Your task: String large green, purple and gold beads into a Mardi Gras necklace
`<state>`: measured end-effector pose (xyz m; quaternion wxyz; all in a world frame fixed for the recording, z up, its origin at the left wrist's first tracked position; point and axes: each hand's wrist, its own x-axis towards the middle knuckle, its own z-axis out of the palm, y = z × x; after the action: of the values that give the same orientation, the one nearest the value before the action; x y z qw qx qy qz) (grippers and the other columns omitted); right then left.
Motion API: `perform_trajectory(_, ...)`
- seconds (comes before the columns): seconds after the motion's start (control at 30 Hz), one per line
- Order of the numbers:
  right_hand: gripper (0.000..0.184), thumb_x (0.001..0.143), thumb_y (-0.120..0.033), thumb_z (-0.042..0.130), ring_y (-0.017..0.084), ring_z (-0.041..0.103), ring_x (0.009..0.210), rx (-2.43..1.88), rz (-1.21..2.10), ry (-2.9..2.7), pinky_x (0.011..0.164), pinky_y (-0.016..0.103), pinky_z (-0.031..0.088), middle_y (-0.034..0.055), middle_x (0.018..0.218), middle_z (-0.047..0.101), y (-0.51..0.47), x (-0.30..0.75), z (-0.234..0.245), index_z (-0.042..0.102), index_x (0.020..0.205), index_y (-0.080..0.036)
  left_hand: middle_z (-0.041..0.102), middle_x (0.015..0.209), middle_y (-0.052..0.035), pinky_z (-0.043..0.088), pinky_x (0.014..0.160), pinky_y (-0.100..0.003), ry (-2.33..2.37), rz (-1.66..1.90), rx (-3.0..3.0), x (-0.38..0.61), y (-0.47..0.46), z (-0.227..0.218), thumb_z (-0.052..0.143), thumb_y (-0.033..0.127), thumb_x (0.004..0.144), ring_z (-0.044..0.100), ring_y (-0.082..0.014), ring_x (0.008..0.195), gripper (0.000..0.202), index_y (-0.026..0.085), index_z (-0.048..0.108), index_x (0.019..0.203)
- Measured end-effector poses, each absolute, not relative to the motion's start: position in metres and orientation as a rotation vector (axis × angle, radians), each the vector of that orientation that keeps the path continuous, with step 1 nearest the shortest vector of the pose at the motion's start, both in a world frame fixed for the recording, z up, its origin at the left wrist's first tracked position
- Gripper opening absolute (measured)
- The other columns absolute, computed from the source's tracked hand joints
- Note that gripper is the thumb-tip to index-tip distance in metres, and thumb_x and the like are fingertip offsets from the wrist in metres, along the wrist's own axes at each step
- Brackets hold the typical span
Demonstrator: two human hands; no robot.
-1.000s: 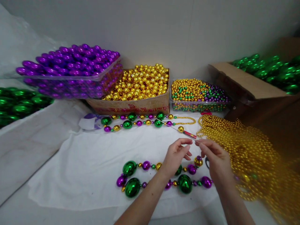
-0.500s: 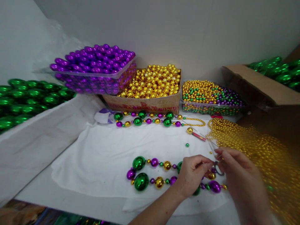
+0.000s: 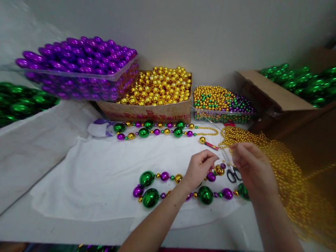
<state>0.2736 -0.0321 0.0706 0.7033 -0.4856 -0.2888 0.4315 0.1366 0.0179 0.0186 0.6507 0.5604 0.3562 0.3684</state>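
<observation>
On the white cloth (image 3: 86, 182), a loop of large green, purple and gold beads (image 3: 150, 198) lies in front of me. My left hand (image 3: 201, 169) hovers over the loop's upper strand, thumb and fingers pinched together; anything thin between them is too small to make out. Right of it, my right hand (image 3: 253, 168) also has its fingertips closed, and what they hold cannot be seen clearly. Black-handled scissors (image 3: 231, 176) lie between the hands, partly covered by my right hand. Close to my left fingertips are a gold bead (image 3: 219, 170) and a purple bead (image 3: 211, 176).
A finished-looking necklace (image 3: 143, 132) lies farther back, near a gold bead and red stick (image 3: 211, 146). Behind stand a purple-bead tub (image 3: 115, 77), a gold-bead carton (image 3: 149, 113) and a small mixed-bead tub (image 3: 223, 116). Gold bead strands (image 3: 278, 168) heap at right.
The view has swung right, so the scene sits farther left. My hands have moved apart and upward, and the scissors between them show more fully.
</observation>
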Motion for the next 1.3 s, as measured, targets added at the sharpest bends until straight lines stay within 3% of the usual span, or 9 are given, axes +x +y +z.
perform_trajectory(0.13,0.011,0.077,-0.025,0.071,0.005,0.044,0.056,-1.054,0.943,-0.646,0.046,0.016,0.034,0.0032,0.084,0.065,-0.032,0.275,0.072,0.064,0.079,-0.017,0.048,0.053,0.0057,0.032,0.046,-0.02,0.8,0.837,1.237,0.133,0.016,0.01,0.06,0.033,0.079,0.04,-0.0066,0.046,0.02,0.014,0.062,0.074)
perform_trajectory(0.53,0.008,0.078,-0.023,0.069,0.006,0.048,0.059,-1.073,0.914,-0.684,0.047,0.017,0.037,0.0028,0.084,0.065,-0.037,0.279,0.075,0.064,0.079,-0.018,0.041,0.053,0.0071,0.022,0.047,-0.022,0.775,0.794,1.334,0.116,0.016,0.007,0.061,0.036,0.08,0.032,-0.0066,0.048,0.022,0.014,0.063,0.076)
perform_trajectory(0.93,0.008,0.077,-0.028,0.071,0.007,0.044,0.054,-1.083,1.006,-0.876,0.04,0.02,0.029,0.0006,0.083,0.064,-0.03,0.285,0.125,0.065,0.078,-0.024,0.057,0.068,0.0015,0.036,0.06,-0.022,0.655,0.828,1.605,0.117,0.031,0.04,0.055,0.029,0.085,0.047,-0.0104,0.062,0.019,0.015,0.063,0.076)
perform_trajectory(1.3,0.017,0.074,-0.033,0.073,0.008,0.043,0.051,-1.155,1.034,-0.876,0.038,0.02,0.029,0.0024,0.083,0.064,-0.03,0.262,0.12,0.059,0.072,-0.022,0.053,0.061,0.0029,0.034,0.058,-0.022,0.801,0.749,1.617,0.087,0.009,0.018,0.054,0.029,0.085,0.046,-0.0111,0.06,0.02,0.015,0.065,0.075)
